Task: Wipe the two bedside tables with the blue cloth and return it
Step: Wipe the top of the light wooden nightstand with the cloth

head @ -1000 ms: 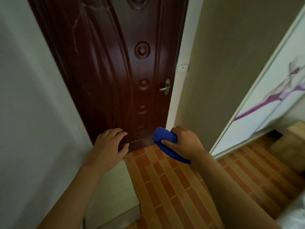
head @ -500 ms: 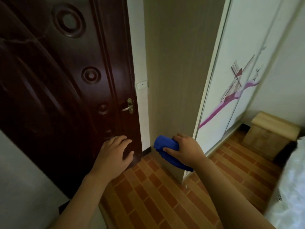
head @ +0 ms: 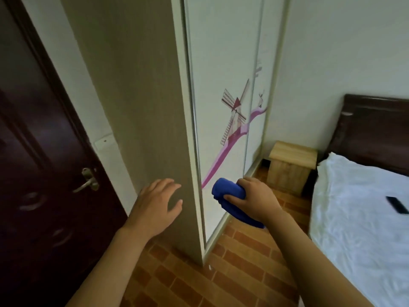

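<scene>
The right hand (head: 257,201) grips a bunched, bright blue cloth (head: 229,197), held in the air in front of the white sliding wardrobe door with a pink windmill print (head: 223,103). The left hand (head: 155,207) is relaxed with fingers spread, holding nothing. A small light wooden bedside table (head: 291,163) stands in the far corner, between the wardrobe and the white-sheeted bed (head: 358,213).

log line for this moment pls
right hand: grips blue cloth | left hand: open, holds nothing | bedside table: not reached
</scene>
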### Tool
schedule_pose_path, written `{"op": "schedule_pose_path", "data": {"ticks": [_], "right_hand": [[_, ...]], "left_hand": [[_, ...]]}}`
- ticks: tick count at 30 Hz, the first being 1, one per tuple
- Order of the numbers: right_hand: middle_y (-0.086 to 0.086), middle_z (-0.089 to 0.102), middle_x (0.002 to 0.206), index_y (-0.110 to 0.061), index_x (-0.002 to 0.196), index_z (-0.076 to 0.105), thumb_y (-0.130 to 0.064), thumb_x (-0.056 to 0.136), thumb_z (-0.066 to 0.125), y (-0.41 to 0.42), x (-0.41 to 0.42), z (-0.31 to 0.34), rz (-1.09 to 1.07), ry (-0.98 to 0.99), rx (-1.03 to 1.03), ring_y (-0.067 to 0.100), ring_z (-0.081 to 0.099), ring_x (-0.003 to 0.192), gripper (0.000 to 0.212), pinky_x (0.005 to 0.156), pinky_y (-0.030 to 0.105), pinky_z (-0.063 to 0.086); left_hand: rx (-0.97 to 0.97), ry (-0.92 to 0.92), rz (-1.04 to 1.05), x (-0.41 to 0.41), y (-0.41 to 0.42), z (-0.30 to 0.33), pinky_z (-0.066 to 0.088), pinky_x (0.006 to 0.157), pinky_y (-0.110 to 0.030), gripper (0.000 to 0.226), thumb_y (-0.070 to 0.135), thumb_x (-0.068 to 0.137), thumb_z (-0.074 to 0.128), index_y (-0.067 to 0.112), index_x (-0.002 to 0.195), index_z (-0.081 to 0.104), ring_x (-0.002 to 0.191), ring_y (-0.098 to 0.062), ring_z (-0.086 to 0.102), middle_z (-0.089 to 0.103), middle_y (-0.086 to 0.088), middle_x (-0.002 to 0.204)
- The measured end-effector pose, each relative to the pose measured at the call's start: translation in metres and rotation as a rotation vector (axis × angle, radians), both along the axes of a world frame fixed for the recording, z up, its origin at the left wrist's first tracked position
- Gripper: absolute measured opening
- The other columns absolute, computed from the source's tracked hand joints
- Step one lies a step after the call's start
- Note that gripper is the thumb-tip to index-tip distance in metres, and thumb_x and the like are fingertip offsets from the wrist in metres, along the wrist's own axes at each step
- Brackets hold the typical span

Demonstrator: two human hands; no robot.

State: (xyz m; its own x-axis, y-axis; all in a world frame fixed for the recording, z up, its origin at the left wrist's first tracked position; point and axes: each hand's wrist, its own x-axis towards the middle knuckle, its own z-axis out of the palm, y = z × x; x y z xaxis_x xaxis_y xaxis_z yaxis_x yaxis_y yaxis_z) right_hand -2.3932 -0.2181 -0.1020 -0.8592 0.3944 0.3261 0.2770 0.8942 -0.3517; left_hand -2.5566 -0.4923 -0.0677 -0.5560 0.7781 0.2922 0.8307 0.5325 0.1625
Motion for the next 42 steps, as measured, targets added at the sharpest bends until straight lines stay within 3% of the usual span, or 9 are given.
{"op": "schedule_pose_path", "data": {"ticks": [4,12,21,27,35,42], "right_hand": [[-0.015,0.055,0.080,-0.035,0.089,0.056,-0.071,0.089,0.052,0.047,0.021,-0.004,-0.100,-0.025,-0.008,0.003,0.055,0.068,0.037,0.068,0.026,0.050],[-0.015,0.057,0.083,-0.035,0.094,0.059,-0.070,0.086,0.053,0.132,0.037,-0.013,-0.278,-0.030,-0.027,0.003,0.055,0.072,0.036,0.070,0.025,0.048],[-0.016,0.055,0.079,-0.035,0.085,0.056,-0.076,0.084,0.050,0.228,-0.002,-0.009,-0.492,-0.053,0.002,0.003,0.054,0.069,0.041,0.067,0.026,0.049],[-0.015,0.054,0.078,-0.035,0.084,0.056,-0.073,0.086,0.050,0.268,-0.019,-0.004,-0.586,-0.070,0.021,0.002,0.052,0.067,0.039,0.060,0.017,0.034],[-0.014,0.056,0.077,-0.034,0.083,0.056,-0.075,0.085,0.046,0.349,-0.001,-0.013,-0.690,-0.085,-0.027,0.004,0.054,0.068,0.042,0.066,0.024,0.045],[-0.015,0.055,0.076,-0.036,0.079,0.052,-0.075,0.086,0.046,0.468,0.022,-0.023,-0.689,-0.075,-0.030,0.004,0.055,0.068,0.041,0.064,0.022,0.042]], "left_hand": [[-0.031,0.003,-0.121,-0.008,0.068,-0.005,0.032,0.115,-0.037,0.054,0.060,0.095,0.036,0.037,0.143,0.046,0.142,-0.012,0.040,0.045,0.013,0.150],[0.015,-0.056,-0.303,-0.038,0.198,-0.021,0.044,0.113,-0.046,0.050,0.060,0.094,0.046,0.037,0.138,0.052,0.136,-0.015,0.049,0.052,0.011,0.147],[-0.020,-0.011,-0.473,-0.106,0.325,-0.019,0.035,0.115,-0.034,0.053,0.062,0.096,0.041,0.036,0.141,0.052,0.139,-0.012,0.047,0.051,0.013,0.149],[-0.004,-0.035,-0.595,-0.136,0.402,-0.022,0.028,0.109,-0.025,0.052,0.058,0.095,0.045,0.034,0.140,0.054,0.136,-0.011,0.048,0.055,0.012,0.145],[-0.004,-0.083,-0.680,-0.133,0.506,-0.036,0.034,0.112,-0.030,0.049,0.055,0.095,0.049,0.032,0.139,0.056,0.136,-0.012,0.049,0.056,0.010,0.144],[-0.004,-0.074,-0.645,-0.116,0.619,-0.040,0.038,0.114,-0.033,0.049,0.054,0.097,0.050,0.032,0.141,0.054,0.137,-0.013,0.047,0.053,0.010,0.146]]}}
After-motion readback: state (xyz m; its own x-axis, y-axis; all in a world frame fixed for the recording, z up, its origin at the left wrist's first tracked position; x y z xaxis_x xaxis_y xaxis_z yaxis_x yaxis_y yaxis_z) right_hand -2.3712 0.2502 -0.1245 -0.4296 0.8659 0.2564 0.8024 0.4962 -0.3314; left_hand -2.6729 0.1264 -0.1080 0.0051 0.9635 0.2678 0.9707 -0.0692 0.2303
